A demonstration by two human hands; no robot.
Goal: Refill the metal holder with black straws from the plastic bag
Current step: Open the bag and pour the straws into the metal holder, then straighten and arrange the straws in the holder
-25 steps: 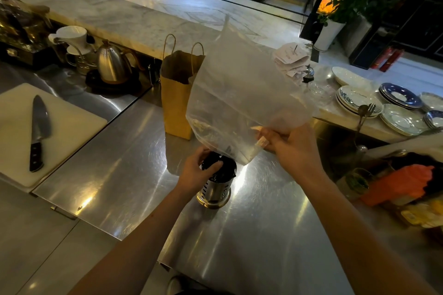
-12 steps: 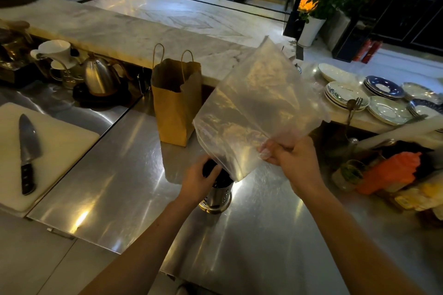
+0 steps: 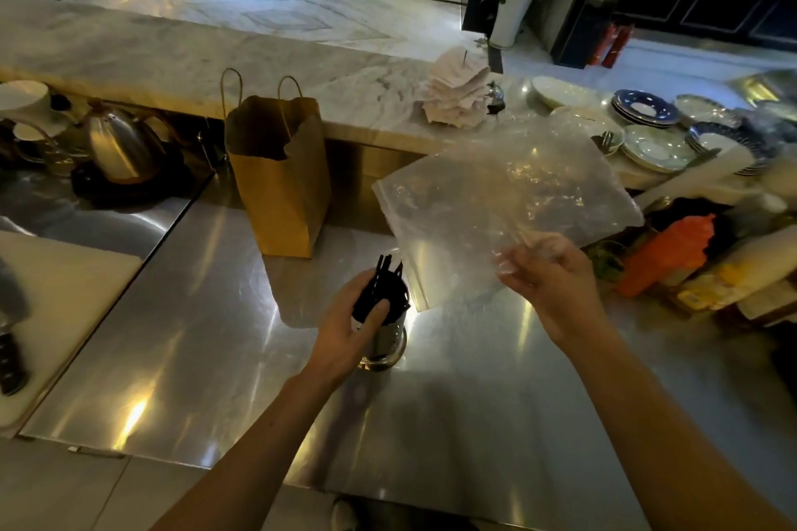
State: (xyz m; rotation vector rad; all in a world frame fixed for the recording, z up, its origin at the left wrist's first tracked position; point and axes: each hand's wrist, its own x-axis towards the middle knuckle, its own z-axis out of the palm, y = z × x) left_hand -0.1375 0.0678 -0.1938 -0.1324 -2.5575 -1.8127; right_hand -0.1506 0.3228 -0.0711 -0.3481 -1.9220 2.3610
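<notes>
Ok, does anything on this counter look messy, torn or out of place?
Two things stand out. The brown paper bag has a torn, ragged top edge. The black straws sit unevenly in the metal holder, some leaning and poking up. No straws have spilled on the steel counter.

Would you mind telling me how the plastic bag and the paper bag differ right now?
The plastic bag is clear, looks empty and hangs from the right hand; the paper bag is brown, opaque, has handles and stands upright on the steel counter, untouched.
</notes>
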